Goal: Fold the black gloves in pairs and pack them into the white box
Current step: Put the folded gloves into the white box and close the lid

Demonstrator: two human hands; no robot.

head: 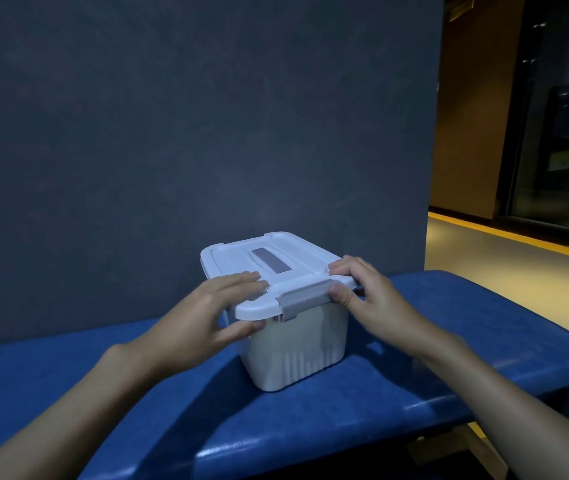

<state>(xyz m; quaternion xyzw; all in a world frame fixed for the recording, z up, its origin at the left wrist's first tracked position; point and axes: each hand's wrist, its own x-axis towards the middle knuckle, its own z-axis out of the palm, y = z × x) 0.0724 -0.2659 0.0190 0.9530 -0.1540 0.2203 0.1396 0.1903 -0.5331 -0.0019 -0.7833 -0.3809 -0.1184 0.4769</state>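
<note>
In the middle of the frame, the white box (297, 348) sits on the blue bench (466, 323), its lid (234, 261) on. Left hand (207, 306) and right hand (373, 299) each pinch a near lid corner. No black gloves in view, so they're either already packed or not started, can't tell.

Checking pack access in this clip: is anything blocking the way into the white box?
Yes. The lid sits on the box and covers its whole opening, with the grey latch folded over the near rim. The left hand and the right hand grip the lid's near corners.
</note>
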